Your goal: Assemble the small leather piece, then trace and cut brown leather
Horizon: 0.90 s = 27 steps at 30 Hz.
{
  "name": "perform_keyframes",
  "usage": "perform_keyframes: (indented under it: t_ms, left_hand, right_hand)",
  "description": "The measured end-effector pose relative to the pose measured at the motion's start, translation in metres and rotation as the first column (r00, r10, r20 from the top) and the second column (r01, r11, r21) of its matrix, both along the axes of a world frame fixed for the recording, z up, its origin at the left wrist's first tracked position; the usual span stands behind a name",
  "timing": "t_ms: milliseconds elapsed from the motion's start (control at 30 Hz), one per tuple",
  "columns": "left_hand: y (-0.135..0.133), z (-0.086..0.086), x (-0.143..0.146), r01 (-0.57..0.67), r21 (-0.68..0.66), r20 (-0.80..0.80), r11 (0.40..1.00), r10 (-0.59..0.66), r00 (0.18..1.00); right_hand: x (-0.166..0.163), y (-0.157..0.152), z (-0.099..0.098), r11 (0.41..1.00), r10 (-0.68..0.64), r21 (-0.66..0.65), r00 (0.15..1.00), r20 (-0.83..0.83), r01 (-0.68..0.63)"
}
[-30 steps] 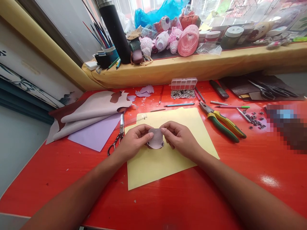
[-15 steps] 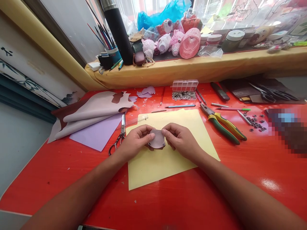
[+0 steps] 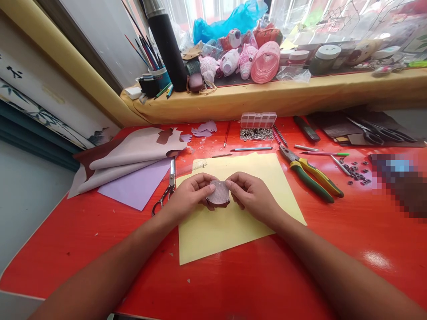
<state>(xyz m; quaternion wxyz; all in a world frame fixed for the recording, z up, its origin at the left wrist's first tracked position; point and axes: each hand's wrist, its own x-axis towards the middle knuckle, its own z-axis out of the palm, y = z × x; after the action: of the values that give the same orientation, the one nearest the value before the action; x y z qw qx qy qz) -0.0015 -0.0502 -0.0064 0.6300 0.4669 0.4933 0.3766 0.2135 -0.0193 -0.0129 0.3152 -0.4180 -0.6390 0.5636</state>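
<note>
Two hands share one grey patch (image 3: 219, 194), held above the yellow paper (image 3: 213, 240) on the red table (image 3: 250, 284). The left hand (image 3: 191, 193) pinches its left side, thumb on the upper face; the right hand (image 3: 248, 192) has thumb and forefinger closed on its upper right edge, the other fingers curled. Two small dark studs sit at the patch's lower corners, and a brown layer shows beneath its lower edge. One pair of pliers (image 3: 310, 175) lies right of the right hand, jaws toward the windowsill. Beyond it are two silver rods (image 3: 306, 147), one pink pen (image 3: 327, 154) and a scatter of dark rings (image 3: 358, 171), too small and crowded to count. One blue pencil (image 3: 251, 149) lies past the paper. One pair of scissors (image 3: 171, 178) lies just beside the left hand, partly hidden by it. One clear box (image 3: 258, 120) stands with its divided lid raised and its tray full of tiny metal pieces. On the sill (image 3: 233, 101), one blue cup (image 3: 163, 78) holds a bunch of brushes (image 3: 147, 53), their number unclear.
</note>
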Motion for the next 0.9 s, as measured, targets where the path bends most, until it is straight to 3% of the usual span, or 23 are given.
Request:
perform_keyframes:
  t_ms: [333,667,733,800,900]
  left_hand:
    - [0.001,-0.002,-0.002,0.018,0.007,-0.008,1.000,-0.018,1.000]
    - [-0.005,-0.005,-0.002,0.063,0.090,-0.223,0.994,-0.041,0.974]
    - [-0.006,-0.004,-0.004,0.050,0.178,-0.338,0.983,0.013,0.941]
    - [-0.007,-0.004,-0.005,0.067,0.349,-0.486,0.935,0.120,0.865]
    - [-0.005,-0.006,-0.006,0.254,0.593,-0.623,0.764,0.235,0.746]
  right_hand:
    - [0.000,-0.001,0.000,1.000,-0.005,-0.012,1.000,-0.001,0.005]
    - [0.010,0.009,0.008,0.979,-0.204,0.004,0.978,-0.045,0.205]
    - [0.010,0.009,0.008,0.979,-0.202,-0.018,0.978,-0.044,0.201]
    - [0.009,0.008,0.008,0.984,-0.175,-0.050,0.983,-0.047,0.172]
    - [0.007,0.006,0.008,0.983,-0.145,-0.126,0.985,-0.094,0.133]
